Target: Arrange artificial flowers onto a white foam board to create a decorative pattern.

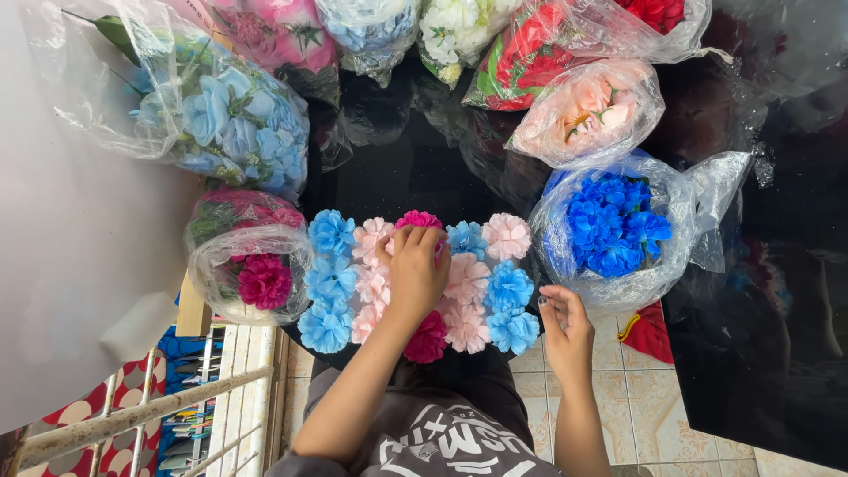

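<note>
Two hands over a glossy black table [397, 168]. Left hand [415, 269], palm down, fingers curled, presses on a magenta fabric flower [418, 220] in rows of ruffled blue, pink and magenta blooms at the near edge. Right hand [565, 325] hovers loosely curled, empty, beside a crinkled clear bag of blue flowers [614, 225].

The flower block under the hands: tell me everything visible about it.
The flower block is a flat patch of fabric-looking blooms laid in columns on the black table: light blue, pale pink, magenta. It sits at the table's near edge, between a bag of magenta flowers and a bag of deep blue ones. The left hand rests on its middle, covering part of the magenta column. The right hand hangs just off its right edge.
</note>
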